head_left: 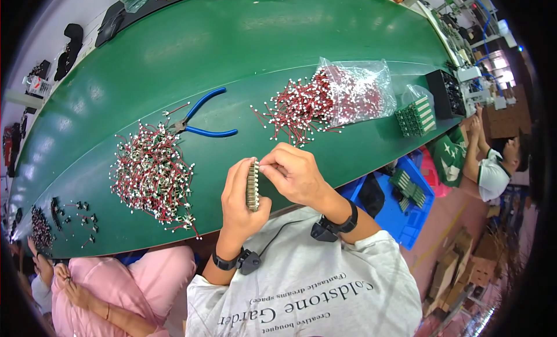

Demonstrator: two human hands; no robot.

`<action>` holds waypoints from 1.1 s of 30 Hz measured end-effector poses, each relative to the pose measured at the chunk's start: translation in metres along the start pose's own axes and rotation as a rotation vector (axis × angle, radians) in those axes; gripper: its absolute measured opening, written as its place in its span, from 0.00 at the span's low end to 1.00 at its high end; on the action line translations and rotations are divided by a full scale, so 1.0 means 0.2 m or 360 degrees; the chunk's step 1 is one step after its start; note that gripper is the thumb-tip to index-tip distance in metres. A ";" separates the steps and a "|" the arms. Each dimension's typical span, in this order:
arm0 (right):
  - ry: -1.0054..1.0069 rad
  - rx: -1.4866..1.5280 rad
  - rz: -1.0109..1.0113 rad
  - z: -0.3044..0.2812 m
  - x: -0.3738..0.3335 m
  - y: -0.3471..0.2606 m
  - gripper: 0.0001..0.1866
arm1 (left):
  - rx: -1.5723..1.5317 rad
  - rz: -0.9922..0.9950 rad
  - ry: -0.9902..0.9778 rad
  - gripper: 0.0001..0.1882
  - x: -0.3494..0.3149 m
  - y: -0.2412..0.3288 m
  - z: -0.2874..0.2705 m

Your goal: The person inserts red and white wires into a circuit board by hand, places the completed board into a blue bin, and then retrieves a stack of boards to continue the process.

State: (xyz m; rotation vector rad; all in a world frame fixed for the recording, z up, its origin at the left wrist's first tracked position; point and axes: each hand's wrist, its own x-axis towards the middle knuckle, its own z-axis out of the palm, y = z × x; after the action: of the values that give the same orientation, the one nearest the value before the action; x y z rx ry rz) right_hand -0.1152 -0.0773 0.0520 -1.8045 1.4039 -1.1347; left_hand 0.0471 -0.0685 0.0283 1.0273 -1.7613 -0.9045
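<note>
Circuit board [252,186] held edge-on by both hands; clear bag [357,90] holds seemingly red-wired connectors.

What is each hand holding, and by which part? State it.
The left hand holds a small circuit board edge-on, gripped across its faces near the lower end. The right hand pinches the board's top edge with its fingertips.

A small circuit board [252,186] stands on edge, upright, seen edge-on above the near rim of the green desk [232,53]. Its edge looks greyish and ribbed, perhaps with pins; its faces are hidden.
</note>
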 end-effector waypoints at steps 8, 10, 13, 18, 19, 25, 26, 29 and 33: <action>-0.0086 0.0191 0.0419 -0.03 -0.02 0.02 0.13 | -0.0595 -0.0378 0.0317 0.35 -0.02 -0.04 0.02; -0.0066 0.0184 0.0245 -0.04 -0.04 0.17 0.15 | -0.0717 -0.0560 0.0393 0.33 -0.01 -0.08 0.00; -0.0135 0.0305 0.0250 -0.08 -0.05 0.16 0.17 | -0.0789 -0.0687 0.0447 0.33 0.02 -0.07 -0.04; -0.0232 0.0941 0.0561 -0.06 0.00 0.11 0.15 | -0.0766 -0.0616 0.0460 0.32 0.04 -0.07 -0.03; -0.0230 0.0943 0.0563 -0.05 0.00 0.12 0.15 | -0.0767 -0.0592 0.0449 0.33 0.05 -0.06 -0.02; -0.0031 0.0880 0.0433 0.02 0.00 0.16 0.06 | -0.0720 -0.0527 0.0340 0.35 0.05 -0.05 0.05; -0.0029 0.0885 0.0436 0.01 0.00 0.15 0.06 | -0.0699 -0.0515 0.0345 0.35 0.05 -0.04 0.05; 0.0002 0.0758 0.0426 -0.01 0.01 0.09 0.03 | -0.0625 -0.0462 0.0345 0.36 0.05 -0.05 0.07; 0.0116 0.0192 0.0046 -0.02 0.04 0.03 0.04 | -0.0482 -0.0360 0.0298 0.37 0.06 -0.04 0.07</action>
State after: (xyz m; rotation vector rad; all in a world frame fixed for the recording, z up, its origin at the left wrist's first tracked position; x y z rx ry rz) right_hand -0.1205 -0.0873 0.0507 -1.6690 1.3676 -1.2545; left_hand 0.0327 -0.0797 0.0206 1.0845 -1.3234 -1.1367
